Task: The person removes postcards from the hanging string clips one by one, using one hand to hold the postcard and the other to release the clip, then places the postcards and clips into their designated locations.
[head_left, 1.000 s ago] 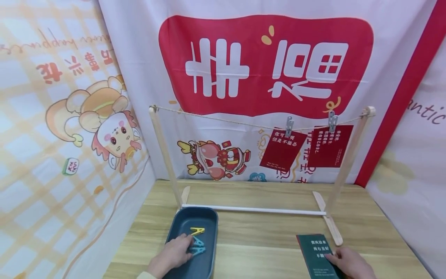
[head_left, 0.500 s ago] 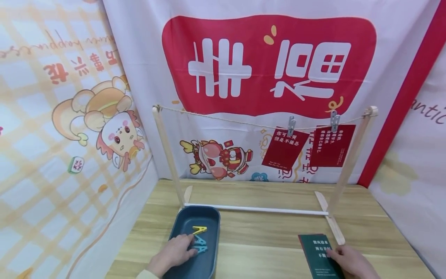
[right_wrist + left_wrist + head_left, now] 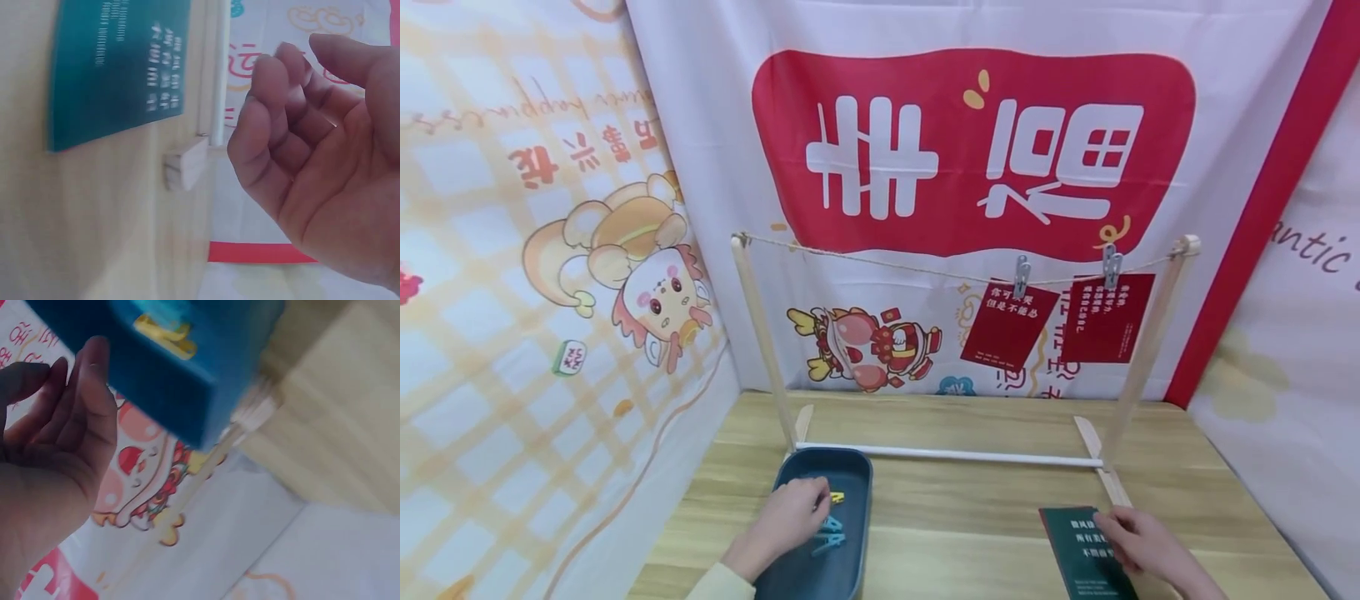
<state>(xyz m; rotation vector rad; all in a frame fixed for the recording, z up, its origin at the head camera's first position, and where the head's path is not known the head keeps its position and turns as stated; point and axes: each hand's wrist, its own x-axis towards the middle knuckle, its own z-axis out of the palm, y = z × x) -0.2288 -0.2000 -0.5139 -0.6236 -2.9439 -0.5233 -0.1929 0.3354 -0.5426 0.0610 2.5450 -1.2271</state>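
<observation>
My left hand [image 3: 797,515] is raised over the dark blue tray [image 3: 863,533]. In the left wrist view its fingers are loosely bent, thumb near the index finger, and no object shows between them. Below it in the tray lie a yellow clothespin [image 3: 837,497] and teal clothespins [image 3: 829,542]. My right hand [image 3: 1138,543] hovers over a small stack of cards [image 3: 1086,567], the top one green with white writing. The right wrist view shows those fingers loosely bent, the thumb apart, nothing held.
Behind stands a wooden frame [image 3: 767,358] with a string [image 3: 887,265] across it. Grey clothespins [image 3: 1021,275] hold two red cards [image 3: 1009,333] on its right half. A white bar [image 3: 947,454] joins the feet. A printed cloth [image 3: 715,167] covers the back wall.
My left hand has lifted away from the clothespins in the tray. My right hand has risen off the green card's right edge and shifted slightly up and left.
</observation>
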